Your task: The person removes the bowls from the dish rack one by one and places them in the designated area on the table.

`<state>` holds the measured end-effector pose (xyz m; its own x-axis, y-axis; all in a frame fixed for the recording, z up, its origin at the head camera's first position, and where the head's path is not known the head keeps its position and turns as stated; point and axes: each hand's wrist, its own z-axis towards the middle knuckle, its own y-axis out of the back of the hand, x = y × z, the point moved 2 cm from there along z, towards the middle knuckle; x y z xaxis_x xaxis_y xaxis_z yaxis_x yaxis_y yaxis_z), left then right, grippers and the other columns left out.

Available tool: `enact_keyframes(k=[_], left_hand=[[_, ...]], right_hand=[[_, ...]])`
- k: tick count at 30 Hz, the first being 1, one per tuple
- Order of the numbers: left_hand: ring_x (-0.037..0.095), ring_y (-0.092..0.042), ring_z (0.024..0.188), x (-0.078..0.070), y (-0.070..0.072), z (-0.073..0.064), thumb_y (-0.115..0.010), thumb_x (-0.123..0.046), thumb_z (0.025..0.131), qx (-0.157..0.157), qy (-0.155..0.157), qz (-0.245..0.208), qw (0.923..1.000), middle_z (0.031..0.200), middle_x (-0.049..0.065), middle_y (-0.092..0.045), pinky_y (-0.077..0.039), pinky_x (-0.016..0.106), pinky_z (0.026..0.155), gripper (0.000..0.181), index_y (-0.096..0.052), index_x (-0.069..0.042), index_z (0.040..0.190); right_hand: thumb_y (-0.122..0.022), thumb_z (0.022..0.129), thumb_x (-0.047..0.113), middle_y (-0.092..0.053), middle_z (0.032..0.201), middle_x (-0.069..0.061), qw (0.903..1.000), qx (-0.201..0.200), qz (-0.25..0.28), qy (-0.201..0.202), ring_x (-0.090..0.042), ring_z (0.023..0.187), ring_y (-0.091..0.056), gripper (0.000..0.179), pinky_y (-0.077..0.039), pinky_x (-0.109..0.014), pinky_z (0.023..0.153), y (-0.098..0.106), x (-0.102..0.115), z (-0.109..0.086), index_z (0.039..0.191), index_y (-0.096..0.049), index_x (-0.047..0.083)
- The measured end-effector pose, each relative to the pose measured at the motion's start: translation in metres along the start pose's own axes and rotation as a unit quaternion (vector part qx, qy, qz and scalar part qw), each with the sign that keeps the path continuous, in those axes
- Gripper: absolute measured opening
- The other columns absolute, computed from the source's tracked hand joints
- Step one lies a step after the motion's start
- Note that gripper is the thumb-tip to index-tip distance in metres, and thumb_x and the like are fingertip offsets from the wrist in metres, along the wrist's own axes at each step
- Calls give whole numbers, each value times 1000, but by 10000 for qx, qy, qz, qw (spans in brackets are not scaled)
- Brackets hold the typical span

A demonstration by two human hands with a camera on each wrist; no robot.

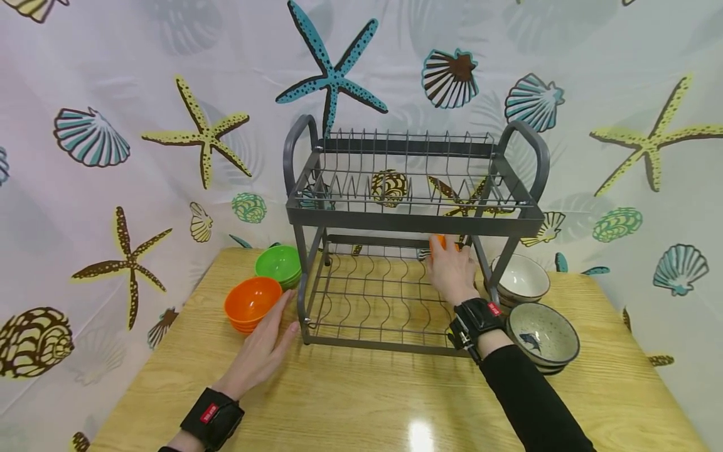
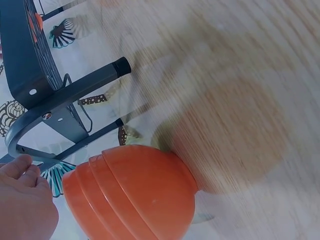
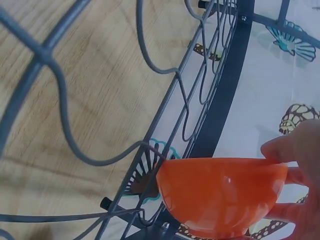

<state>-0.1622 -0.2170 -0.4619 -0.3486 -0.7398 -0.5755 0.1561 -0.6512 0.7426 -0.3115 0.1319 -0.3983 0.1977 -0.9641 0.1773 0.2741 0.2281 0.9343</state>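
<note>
My right hand (image 1: 454, 270) reaches into the lower tier of the dark grey two-tier dish rack (image 1: 415, 220) and grips an orange bowl (image 3: 222, 192). Thumb and fingers pinch the bowl around one side, while its far rim lies against the wire shelf near the back right corner. In the head view most of that bowl is hidden behind the hand. My left hand (image 1: 262, 348) has its fingers extended beside the rack's front left leg, near a stack of orange bowls (image 2: 145, 190). Its fingertips are right at the rack frame in the left wrist view.
Green bowls (image 1: 278, 262) are stacked behind the orange stack, left of the rack. On the right stand white bowls (image 1: 522, 276) and speckled grey bowls (image 1: 545, 333), close to my right forearm. The rack's upper tier (image 1: 415, 220) overhangs my right hand. A patterned cloth hangs behind the wooden table (image 1: 361, 402).
</note>
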Motion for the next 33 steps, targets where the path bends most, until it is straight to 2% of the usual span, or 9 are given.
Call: enact_keyframes(k=[5,10,13,16,21,23,26,28,33], left_hand=[[36,-33,151,0,2,-1,-47,-32,108,7,31,8,10000,165,13,-32,-32,59,120,63,-21,-9,161],[36,-34,150,-3,2,0,-48,-31,107,-14,-60,39,10000,165,13,-32,-33,58,120,63,-21,-9,161],[36,-35,150,-4,2,0,-48,-30,107,-43,-97,67,9999,164,13,-32,-34,58,120,63,-21,-11,161],[37,-35,150,-6,3,-1,-49,-29,107,-82,-152,99,9998,165,15,-31,-34,59,119,64,-20,-12,161],[38,-31,151,-12,5,0,-52,-25,106,-164,-393,285,9987,165,17,-28,-32,59,120,68,-17,-14,162],[36,-30,152,-16,6,1,-53,-24,105,-235,-542,413,9974,166,16,-27,-29,54,123,69,-16,-12,162],[34,-28,153,-22,5,1,-56,-21,103,-354,-759,522,9951,167,13,-26,-20,38,129,71,-18,-11,162],[31,-26,155,-26,4,1,-56,-22,103,-345,-855,587,9940,168,11,-24,-12,28,130,72,-17,-12,162],[27,-20,157,-36,-1,1,-56,-24,103,-182,-1053,697,9918,170,8,-21,-3,21,128,72,-17,-12,162]], right_hand=[[-53,104,25,-45,149,-25,9999,9,-130,97,-68,118,-48,47,-59,-67,70,-1,4,1,149,-46,14],[-56,102,22,-50,141,-26,9986,-385,-148,332,-62,114,-51,44,-60,-62,65,0,0,1,144,-50,10],[-55,103,23,-54,133,-26,9953,-751,-301,527,-52,111,-54,40,-57,-59,81,2,-2,2,140,-53,6],[-50,106,26,-59,127,-25,9913,-1032,-392,721,-45,110,-56,37,-47,-58,93,5,-2,4,135,-57,4],[-36,110,30,-65,116,-26,9928,-911,-165,766,-43,112,-59,41,-43,-61,99,12,2,2,122,-63,2],[-33,111,29,-63,123,-27,9940,-831,5,714,-44,117,-58,43,-44,-61,100,16,3,-1,125,-62,1],[-33,111,27,-58,133,-27,9938,-820,404,635,-46,118,-57,44,-48,-60,96,19,3,-5,134,-57,0],[-31,111,25,-53,140,-28,9917,-721,922,534,-47,118,-56,44,-50,-60,93,21,2,-7,140,-53,-1],[-28,112,25,-49,141,-30,9726,-196,2315,86,-46,126,-50,47,-46,-61,104,26,2,-13,142,-48,-5]])
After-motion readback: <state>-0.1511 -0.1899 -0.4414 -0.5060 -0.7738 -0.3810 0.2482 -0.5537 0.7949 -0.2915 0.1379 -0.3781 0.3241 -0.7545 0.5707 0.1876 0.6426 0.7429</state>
